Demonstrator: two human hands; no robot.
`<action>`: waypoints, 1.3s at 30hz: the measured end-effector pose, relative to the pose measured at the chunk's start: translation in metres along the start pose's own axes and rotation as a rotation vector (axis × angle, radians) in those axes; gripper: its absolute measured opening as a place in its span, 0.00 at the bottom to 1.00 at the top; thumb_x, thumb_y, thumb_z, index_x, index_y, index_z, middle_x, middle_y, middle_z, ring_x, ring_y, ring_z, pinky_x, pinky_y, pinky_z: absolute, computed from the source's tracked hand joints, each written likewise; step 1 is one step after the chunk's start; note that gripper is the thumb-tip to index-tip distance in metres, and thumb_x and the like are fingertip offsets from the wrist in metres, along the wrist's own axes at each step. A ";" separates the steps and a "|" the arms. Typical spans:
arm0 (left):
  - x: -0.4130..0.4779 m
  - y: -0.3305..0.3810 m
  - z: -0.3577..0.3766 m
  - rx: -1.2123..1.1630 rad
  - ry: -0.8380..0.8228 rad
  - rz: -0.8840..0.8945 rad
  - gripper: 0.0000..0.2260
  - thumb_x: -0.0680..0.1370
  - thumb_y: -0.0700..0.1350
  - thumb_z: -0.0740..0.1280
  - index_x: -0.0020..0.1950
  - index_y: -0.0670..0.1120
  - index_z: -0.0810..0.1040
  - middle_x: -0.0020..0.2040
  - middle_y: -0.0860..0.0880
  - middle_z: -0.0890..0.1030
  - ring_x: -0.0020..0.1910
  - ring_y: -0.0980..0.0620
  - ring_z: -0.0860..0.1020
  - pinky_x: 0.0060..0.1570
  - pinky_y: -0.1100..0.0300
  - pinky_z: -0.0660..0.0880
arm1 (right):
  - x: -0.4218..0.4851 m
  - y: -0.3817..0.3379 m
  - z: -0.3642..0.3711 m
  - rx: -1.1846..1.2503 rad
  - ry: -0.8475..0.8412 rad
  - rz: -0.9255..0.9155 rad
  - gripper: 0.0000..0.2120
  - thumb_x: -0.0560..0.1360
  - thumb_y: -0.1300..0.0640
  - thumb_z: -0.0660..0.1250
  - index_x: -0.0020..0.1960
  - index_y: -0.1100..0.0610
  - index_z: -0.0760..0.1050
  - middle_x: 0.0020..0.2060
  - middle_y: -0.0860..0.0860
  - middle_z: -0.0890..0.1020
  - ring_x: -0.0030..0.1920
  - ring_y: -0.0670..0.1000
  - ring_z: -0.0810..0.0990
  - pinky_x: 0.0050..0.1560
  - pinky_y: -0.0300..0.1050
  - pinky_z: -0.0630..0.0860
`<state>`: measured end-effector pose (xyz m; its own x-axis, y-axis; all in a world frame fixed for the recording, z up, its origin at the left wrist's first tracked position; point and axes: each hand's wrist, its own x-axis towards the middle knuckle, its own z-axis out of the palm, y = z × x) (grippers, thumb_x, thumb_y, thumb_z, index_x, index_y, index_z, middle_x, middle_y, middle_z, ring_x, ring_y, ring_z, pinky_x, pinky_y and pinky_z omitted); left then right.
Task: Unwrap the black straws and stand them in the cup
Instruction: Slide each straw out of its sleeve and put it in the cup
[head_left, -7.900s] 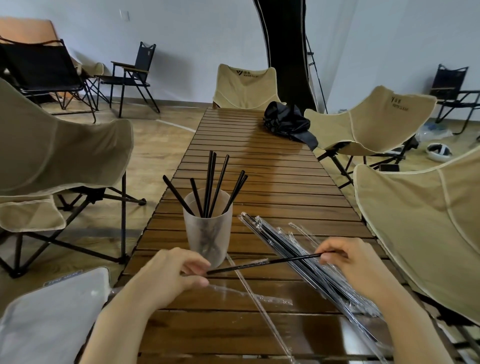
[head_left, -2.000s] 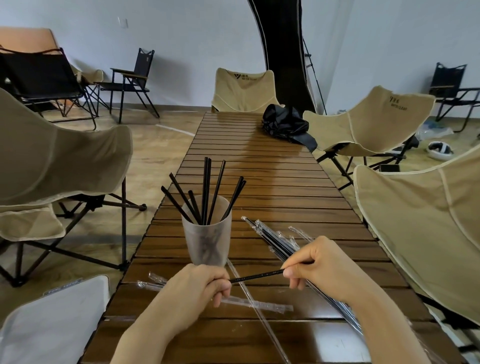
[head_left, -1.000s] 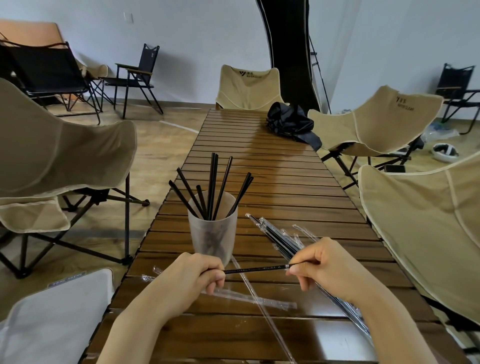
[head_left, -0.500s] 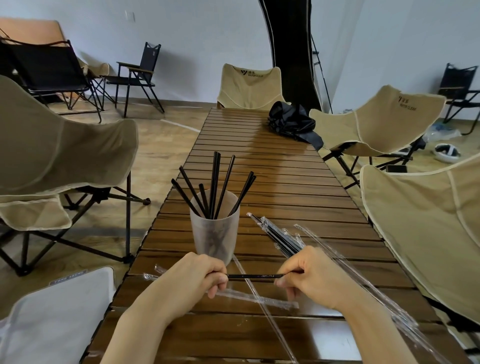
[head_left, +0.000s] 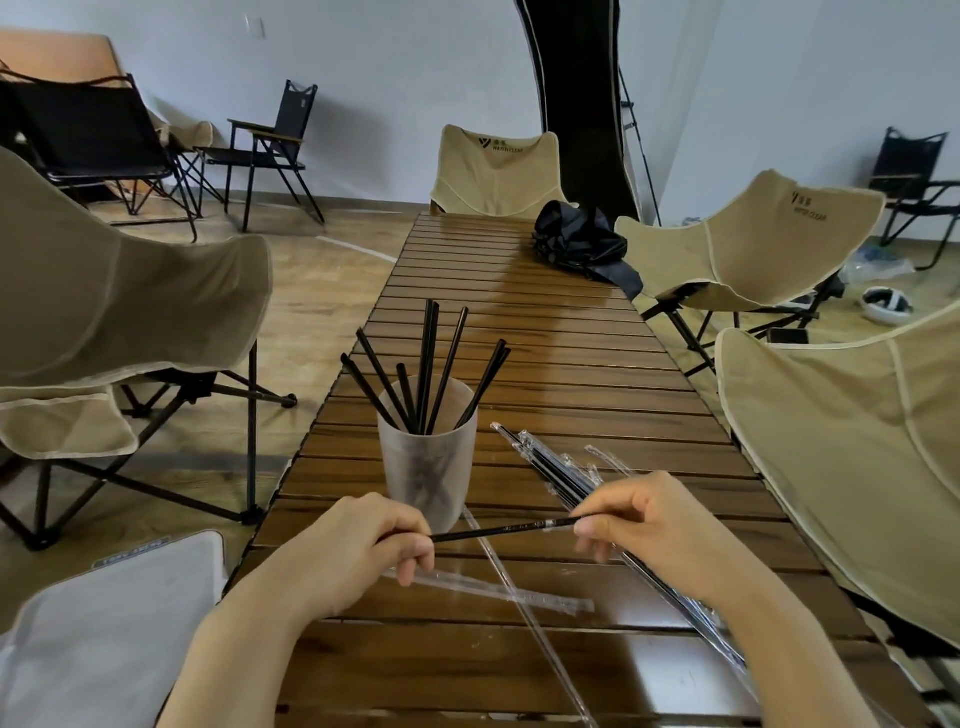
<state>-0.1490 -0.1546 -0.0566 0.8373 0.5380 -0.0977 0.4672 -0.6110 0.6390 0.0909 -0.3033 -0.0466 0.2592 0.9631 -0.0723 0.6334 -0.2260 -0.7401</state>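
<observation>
The slatted surface (head_left: 545, 338) carries a frosted cup (head_left: 427, 470) toward its near left edge, with bare black straws (head_left: 431, 358) standing in it. A pile (head_left: 558, 470) of wrapped straws lies toward the near right edge. Both hands are clamped on one straw (head_left: 501, 531), held level just in front of the cup. The left hand (head_left: 363, 551) pinches its left end and the right hand (head_left: 649, 525) its right end. Half a second ago the hands were closer. Now more black shaft shows between them, so the sleeve is probably sliding off rightward; standing it in the cup comes next. Empty wrappers (head_left: 498, 595) lie by the near edge.
</observation>
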 end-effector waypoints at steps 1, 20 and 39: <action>0.000 0.000 0.001 0.007 0.001 0.001 0.12 0.81 0.49 0.60 0.40 0.56 0.80 0.34 0.61 0.80 0.40 0.65 0.77 0.41 0.70 0.66 | 0.001 -0.001 0.001 -0.001 -0.010 -0.010 0.08 0.76 0.57 0.67 0.42 0.49 0.83 0.35 0.45 0.84 0.34 0.44 0.82 0.44 0.37 0.76; 0.004 0.007 0.006 0.009 0.058 0.055 0.12 0.80 0.47 0.61 0.39 0.56 0.79 0.33 0.57 0.79 0.40 0.63 0.78 0.43 0.72 0.69 | 0.007 -0.012 0.016 -0.023 -0.070 -0.012 0.07 0.76 0.58 0.68 0.41 0.51 0.84 0.32 0.44 0.84 0.33 0.43 0.82 0.44 0.35 0.79; 0.002 -0.003 0.000 -0.037 0.005 0.030 0.18 0.79 0.51 0.63 0.31 0.67 0.78 0.38 0.57 0.83 0.45 0.65 0.80 0.53 0.68 0.70 | -0.006 0.018 -0.013 0.111 -0.081 -0.006 0.14 0.76 0.64 0.66 0.40 0.49 0.84 0.31 0.53 0.84 0.33 0.48 0.83 0.39 0.35 0.77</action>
<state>-0.1493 -0.1516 -0.0587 0.8495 0.5224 -0.0741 0.4306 -0.6051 0.6697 0.1104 -0.3153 -0.0510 0.1932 0.9740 -0.1184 0.5489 -0.2074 -0.8098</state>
